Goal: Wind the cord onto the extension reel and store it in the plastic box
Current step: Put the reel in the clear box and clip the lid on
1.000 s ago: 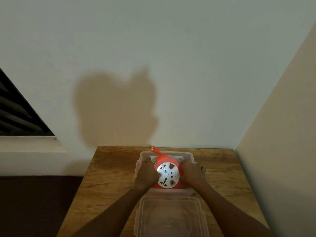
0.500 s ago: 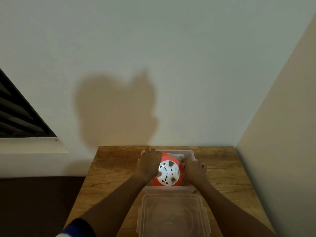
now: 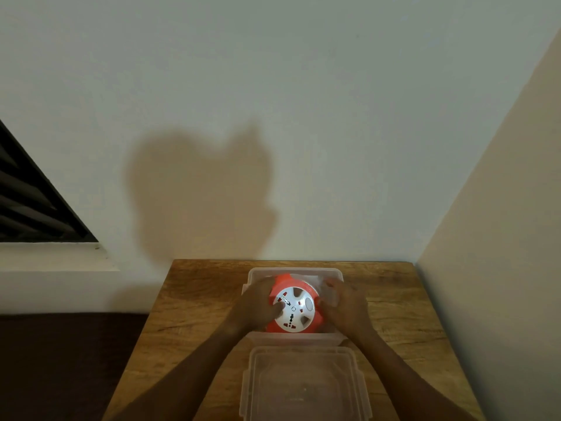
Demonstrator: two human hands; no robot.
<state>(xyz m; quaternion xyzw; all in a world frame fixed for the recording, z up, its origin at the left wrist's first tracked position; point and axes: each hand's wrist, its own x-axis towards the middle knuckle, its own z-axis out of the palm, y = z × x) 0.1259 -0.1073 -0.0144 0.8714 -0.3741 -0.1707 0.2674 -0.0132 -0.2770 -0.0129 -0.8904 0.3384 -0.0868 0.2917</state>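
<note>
Head view: left hand (image 3: 258, 305) and right hand (image 3: 346, 308) clasp extension reel (image 3: 294, 308) (2-handed) inside plastic box (image 3: 294, 272).

A single head-worn wide-angle camera looks forward and steeply down from above the wooden table (image 3: 194, 311), facing the pale wall (image 3: 273, 86). Both forearms enter from the bottom edge, close below the lens.
</note>
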